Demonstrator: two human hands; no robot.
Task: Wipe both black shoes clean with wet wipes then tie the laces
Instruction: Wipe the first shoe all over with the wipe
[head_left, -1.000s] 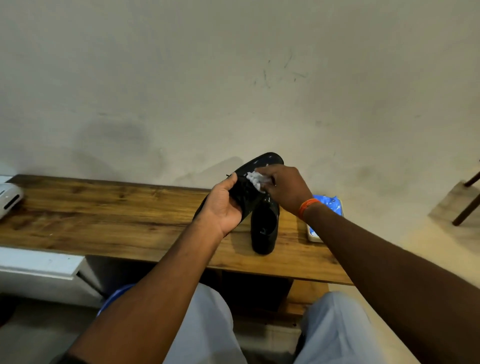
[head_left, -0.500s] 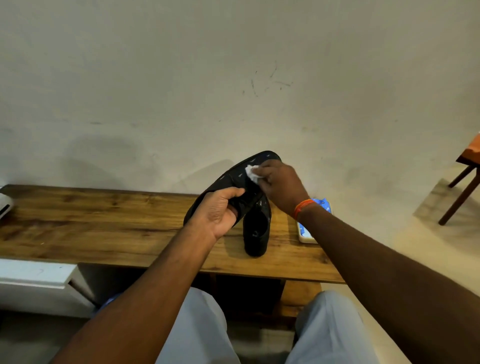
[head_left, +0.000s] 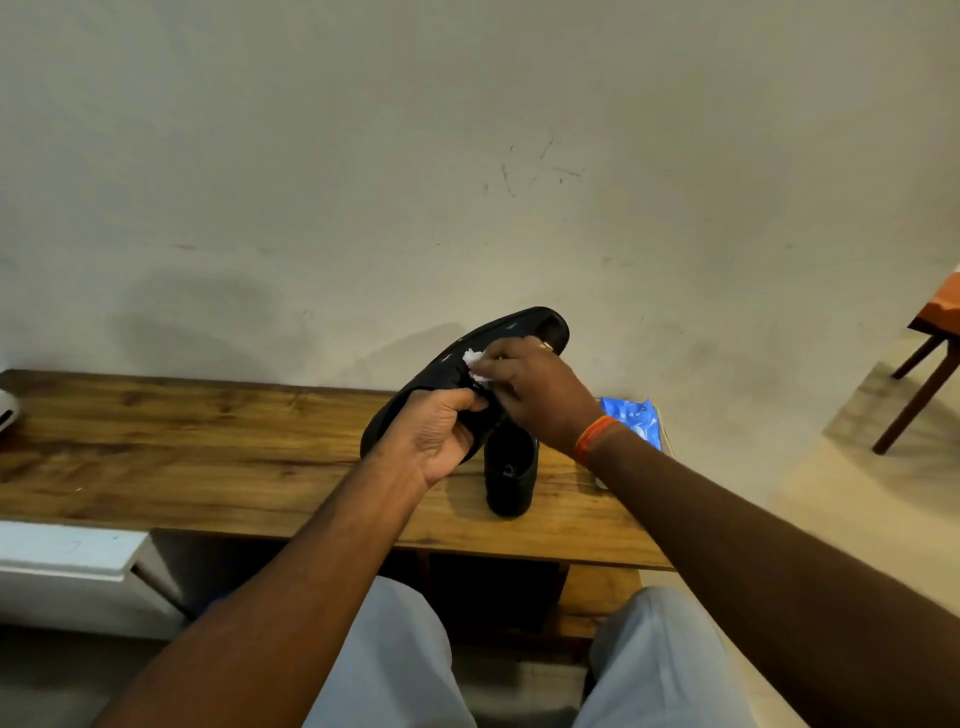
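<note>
My left hand (head_left: 434, 436) grips a black shoe (head_left: 524, 330) by its heel end and holds it tilted above the wooden bench (head_left: 208, 447), toe up to the right, sole side toward me. My right hand (head_left: 535, 387) pinches a crumpled white wet wipe (head_left: 474, 359) and presses it on that shoe's middle. The second black shoe (head_left: 511, 475) stands on the bench just below, partly hidden by my hands. A blue pack of wet wipes (head_left: 631, 418) lies on the bench behind my right wrist.
A plain wall rises right behind the bench. A white object (head_left: 8, 410) sits at the bench's far left end, and a white panel (head_left: 67, 551) lies below its left front edge. Dark wooden furniture legs (head_left: 914, 400) stand at the right on the floor. My knees are under the bench's front edge.
The shoe in my left hand has tipped flatter, its toe lower and further right. My right hand with the wipe has slid along the shoe toward its middle. The camera has shifted.
</note>
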